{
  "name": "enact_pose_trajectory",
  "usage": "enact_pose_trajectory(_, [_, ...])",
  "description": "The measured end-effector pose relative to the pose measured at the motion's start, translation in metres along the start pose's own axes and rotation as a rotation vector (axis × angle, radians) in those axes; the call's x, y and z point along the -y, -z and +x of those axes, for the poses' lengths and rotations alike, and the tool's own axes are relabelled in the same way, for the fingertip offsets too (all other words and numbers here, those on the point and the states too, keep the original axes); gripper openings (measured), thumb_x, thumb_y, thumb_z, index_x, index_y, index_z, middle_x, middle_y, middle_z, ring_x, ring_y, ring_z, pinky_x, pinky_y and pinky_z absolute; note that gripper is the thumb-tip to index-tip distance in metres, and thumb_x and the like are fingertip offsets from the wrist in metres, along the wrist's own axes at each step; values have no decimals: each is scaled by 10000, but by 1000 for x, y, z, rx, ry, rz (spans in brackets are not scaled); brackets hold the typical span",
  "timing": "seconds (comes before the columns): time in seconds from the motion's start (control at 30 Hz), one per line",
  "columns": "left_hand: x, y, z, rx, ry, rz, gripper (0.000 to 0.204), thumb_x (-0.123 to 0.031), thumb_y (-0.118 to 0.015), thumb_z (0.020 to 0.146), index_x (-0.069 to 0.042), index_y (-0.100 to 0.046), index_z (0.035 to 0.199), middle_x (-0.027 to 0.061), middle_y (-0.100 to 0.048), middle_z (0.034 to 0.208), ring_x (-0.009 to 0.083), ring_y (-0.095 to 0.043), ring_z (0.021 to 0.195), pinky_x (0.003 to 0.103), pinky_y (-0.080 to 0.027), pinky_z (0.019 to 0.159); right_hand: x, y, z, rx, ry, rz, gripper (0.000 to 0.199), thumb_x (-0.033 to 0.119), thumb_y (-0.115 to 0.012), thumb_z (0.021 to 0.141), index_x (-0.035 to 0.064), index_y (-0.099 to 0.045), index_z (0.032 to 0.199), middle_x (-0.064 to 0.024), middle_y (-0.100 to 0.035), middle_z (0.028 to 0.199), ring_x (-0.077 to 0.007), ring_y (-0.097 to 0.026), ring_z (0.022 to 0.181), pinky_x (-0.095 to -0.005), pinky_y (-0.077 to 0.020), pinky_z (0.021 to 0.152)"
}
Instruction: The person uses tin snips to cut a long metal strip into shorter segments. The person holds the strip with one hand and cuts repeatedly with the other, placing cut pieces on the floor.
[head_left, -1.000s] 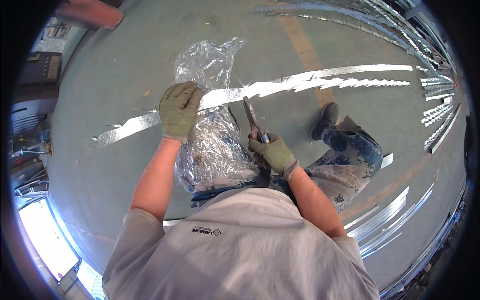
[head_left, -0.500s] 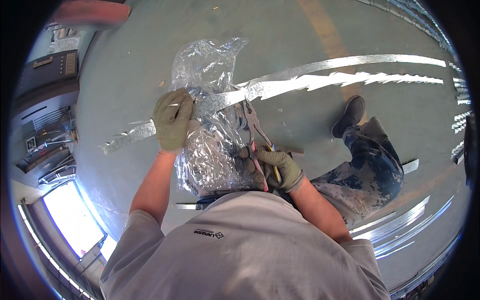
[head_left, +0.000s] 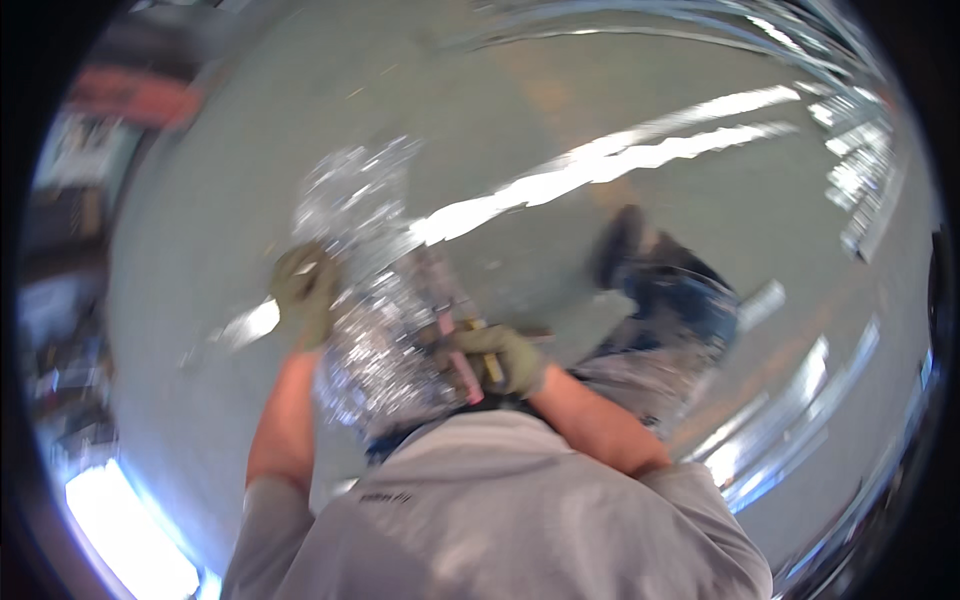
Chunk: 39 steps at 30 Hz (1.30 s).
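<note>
A long shiny sheet-metal strip (head_left: 520,195) runs from lower left to upper right across my lap, its right part split in two with a jagged lower edge. Near its left end, my gloved left hand (head_left: 305,287) is closed around the strip. My gloved right hand (head_left: 512,360) grips pliers with one pink handle (head_left: 463,370) and one yellow handle. Their jaws are up by the strip's lower side, but blur hides whether they bite it. Crinkled clear plastic film (head_left: 380,345) covers my left leg, under the strip.
My right leg in camouflage trousers (head_left: 680,310) is bent out to the right, with a dark shoe. Metal strips (head_left: 790,400) lie on the floor at the lower right, and more metal pieces (head_left: 860,150) at the upper right. A red object (head_left: 135,95) stands at the upper left.
The whole view has swung and blurred, so hands, strip and legs appear shifted left and lower. Both hands keep their holds on the strip and the pliers.
</note>
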<state>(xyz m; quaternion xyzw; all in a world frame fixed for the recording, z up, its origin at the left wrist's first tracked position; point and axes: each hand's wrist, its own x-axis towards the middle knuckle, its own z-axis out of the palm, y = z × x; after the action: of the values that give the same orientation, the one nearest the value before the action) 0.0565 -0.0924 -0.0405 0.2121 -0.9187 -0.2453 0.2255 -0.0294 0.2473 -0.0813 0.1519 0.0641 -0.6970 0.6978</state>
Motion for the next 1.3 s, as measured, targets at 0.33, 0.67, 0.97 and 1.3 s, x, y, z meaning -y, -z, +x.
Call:
enact_pose_trajectory(0.33, [-18, 14, 10, 111, -56, -110, 240, -169, -852, 1063, 36, -885, 1182, 185, -848, 1313, 353, -787, 1223, 487, -608, 1079, -9, -16, -29, 100, 109, -59, 422, 255, -726, 1177, 29, -638, 1522, -109, -746, 993, -205, -700, 652, -383, -582, 545])
enact_pose_trajectory(0.67, [-81, -27, 31, 312, -123, -3, 410, -314, -829, 1079, 32, -830, 1300, 209, -826, 1413, 410, -778, 1287, 504, -606, 1126, 27, -20, -73, 38, 277, -13, 437, 291, -694, 1193, -2, -671, 1516, -105, -770, 1071, -198, -750, 750, -387, -595, 619])
enact_pose_trajectory(0.97, [-87, -41, 28, 486, -292, 208, 532, -384, -790, 1056, -41, -732, 1458, 200, -825, 1295, 432, -757, 1237, 549, -577, 1101, 52, -7, -72, 5, 305, -2, 508, 268, -710, 1178, -72, -636, 1548, -120, -748, 1126, -193, -756, 837, -367, -625, 692])
enact_pose_trajectory(1.3, [-68, -57, 26, 579, -366, 548, 591, -308, -786, 1029, -137, -683, 1585, 126, -787, 1323, 338, -730, 1288, 549, -537, 1109, 36, 13, -52, -104, 324, -54, 467, 161, -674, 1177, -50, -622, 1590, -198, -812, 1330, -330, -842, 1124, -522, -714, 949])
